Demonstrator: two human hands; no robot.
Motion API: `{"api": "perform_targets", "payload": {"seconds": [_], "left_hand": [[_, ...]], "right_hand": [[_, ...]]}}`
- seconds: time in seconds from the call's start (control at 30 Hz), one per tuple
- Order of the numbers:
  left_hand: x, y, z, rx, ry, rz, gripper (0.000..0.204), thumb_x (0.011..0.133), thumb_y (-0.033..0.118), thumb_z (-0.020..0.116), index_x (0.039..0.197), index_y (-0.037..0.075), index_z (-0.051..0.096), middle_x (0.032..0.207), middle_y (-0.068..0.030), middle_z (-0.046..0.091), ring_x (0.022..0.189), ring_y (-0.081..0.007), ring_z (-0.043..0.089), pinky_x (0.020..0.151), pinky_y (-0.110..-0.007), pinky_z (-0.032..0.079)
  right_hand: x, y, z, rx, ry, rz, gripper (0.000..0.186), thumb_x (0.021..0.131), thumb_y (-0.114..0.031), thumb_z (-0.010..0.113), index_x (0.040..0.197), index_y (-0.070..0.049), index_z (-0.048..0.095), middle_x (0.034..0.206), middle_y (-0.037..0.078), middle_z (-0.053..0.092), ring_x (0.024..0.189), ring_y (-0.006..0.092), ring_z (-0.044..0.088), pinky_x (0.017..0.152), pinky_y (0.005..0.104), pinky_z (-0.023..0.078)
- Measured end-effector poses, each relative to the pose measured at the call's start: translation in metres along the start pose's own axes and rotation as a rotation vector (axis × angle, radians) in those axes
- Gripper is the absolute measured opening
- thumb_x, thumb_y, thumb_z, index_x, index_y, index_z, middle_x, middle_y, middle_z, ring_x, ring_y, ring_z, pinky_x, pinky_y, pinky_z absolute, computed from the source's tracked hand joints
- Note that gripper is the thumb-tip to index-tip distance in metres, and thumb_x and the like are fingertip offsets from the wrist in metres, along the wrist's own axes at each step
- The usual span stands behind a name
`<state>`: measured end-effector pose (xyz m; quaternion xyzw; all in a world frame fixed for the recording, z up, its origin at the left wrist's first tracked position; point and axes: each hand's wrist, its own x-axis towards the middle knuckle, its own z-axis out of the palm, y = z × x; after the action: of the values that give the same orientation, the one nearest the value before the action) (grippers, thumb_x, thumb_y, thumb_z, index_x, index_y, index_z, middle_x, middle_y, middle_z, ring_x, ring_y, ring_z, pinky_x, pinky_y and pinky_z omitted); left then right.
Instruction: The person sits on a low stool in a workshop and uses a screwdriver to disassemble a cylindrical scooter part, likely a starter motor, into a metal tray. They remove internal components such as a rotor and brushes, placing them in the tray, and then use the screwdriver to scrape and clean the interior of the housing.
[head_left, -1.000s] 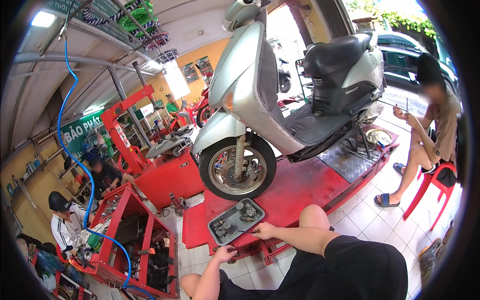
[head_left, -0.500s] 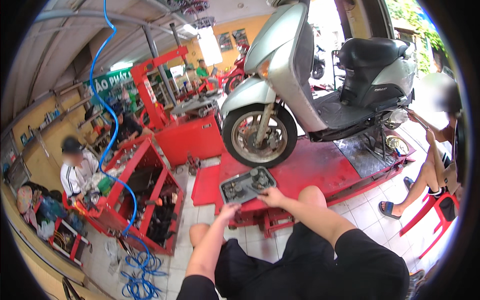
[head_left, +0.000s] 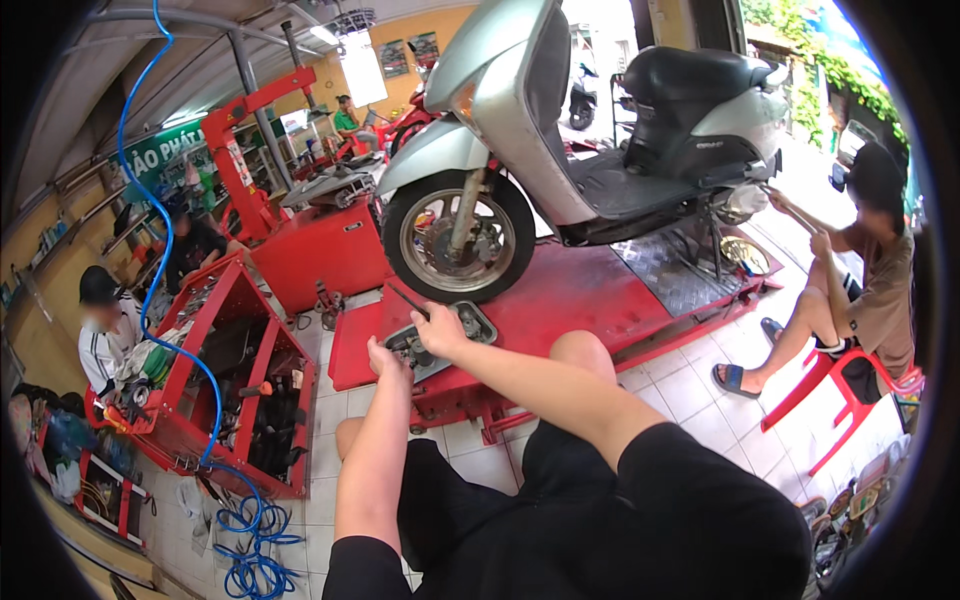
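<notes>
Gripping a thin dark tool [head_left: 408, 301] in my right hand [head_left: 440, 332], its free end angled up and leftward, I lean over a grey tray [head_left: 486, 325] of metal parts [head_left: 468, 322] on the red lift [head_left: 600, 300], just before a silver scooter's [head_left: 510, 110] front wheel [head_left: 437, 250]. My left hand [head_left: 388, 360] is by the tray's left end, below the right — its fingers look curled, but I cannot tell whether they hold anything.
</notes>
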<state>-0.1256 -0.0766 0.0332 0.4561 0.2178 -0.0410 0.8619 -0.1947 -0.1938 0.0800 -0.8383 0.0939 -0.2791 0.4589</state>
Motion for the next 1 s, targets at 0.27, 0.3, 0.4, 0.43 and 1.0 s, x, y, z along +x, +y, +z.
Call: {"api": "perform_targets", "payload": {"seconds": [0.27,0.3,0.4,0.43,1.0], "left_hand": [[-0.04,0.024,0.022,1.097,0.24,0.535,0.07,0.096,0.051,0.045,0.122,-0.014,0.057,0.126,-0.0284,0.063,0.114,-0.0428,0.063,0.093,-0.052,0.052],[-0.039,0.025,0.028,0.978,0.254,0.5,0.071,0.096,0.051,0.044,0.122,-0.014,0.057,0.126,-0.0284,0.063,0.114,-0.0428,0.063,0.093,-0.052,0.051],[-0.025,0.033,0.032,0.321,0.313,0.339,0.072,0.097,0.051,0.043,0.123,-0.014,0.057,0.127,-0.0283,0.062,0.115,-0.043,0.062,0.094,-0.051,0.051],[-0.023,0.036,0.03,0.172,0.303,0.298,0.072,0.097,0.052,0.042,0.124,-0.014,0.056,0.127,-0.0283,0.062,0.115,-0.043,0.062,0.094,-0.051,0.051],[-0.008,0.068,0.033,-0.225,0.087,0.134,0.079,0.098,0.055,0.033,0.131,-0.015,0.052,0.132,-0.0282,0.06,0.12,-0.0438,0.059,0.096,-0.051,0.051]], "right_hand": [[-0.013,-0.047,0.046,0.115,0.343,0.008,0.041,0.093,-0.034,0.058,0.118,-0.001,0.059,0.111,0.02,0.06,0.107,0.0404,0.06,0.093,0.0496,0.047],[-0.007,-0.047,0.046,0.087,0.399,0.0,0.033,0.095,-0.033,0.058,0.112,-0.006,0.064,0.109,0.017,0.063,0.103,0.0355,0.063,0.09,0.0454,0.049],[-0.01,-0.068,0.049,0.147,0.422,-0.06,0.034,0.095,-0.032,0.058,0.114,-0.004,0.062,0.112,0.016,0.063,0.105,0.0355,0.062,0.09,0.0454,0.049],[-0.011,-0.069,0.049,0.145,0.415,-0.058,0.035,0.095,-0.032,0.058,0.115,-0.004,0.062,0.113,0.016,0.062,0.106,0.0356,0.062,0.09,0.0454,0.049],[-0.011,-0.091,0.053,0.232,0.496,-0.253,0.034,0.095,-0.026,0.057,0.115,0.001,0.056,0.11,0.021,0.058,0.106,0.0405,0.059,0.089,0.0489,0.046]]}}
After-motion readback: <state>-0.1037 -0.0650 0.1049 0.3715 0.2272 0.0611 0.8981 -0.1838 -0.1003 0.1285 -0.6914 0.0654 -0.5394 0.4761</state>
